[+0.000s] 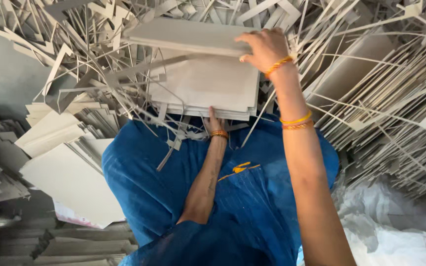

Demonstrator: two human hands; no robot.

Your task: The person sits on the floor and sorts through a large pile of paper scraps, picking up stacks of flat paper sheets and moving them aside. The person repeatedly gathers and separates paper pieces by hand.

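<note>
Upper centre of frame, right hand [265,48] grips a grey board stack [188,37] by its edge, left hand [214,123] fingers tucked under lower sheet pile [205,86], grip unclear.

A grey wall [1,74] shows at the upper left, in soft daylight. Heaps of pale cardboard strips [385,93] fill the surroundings, and white sacking [395,231] lies at lower right.
</note>
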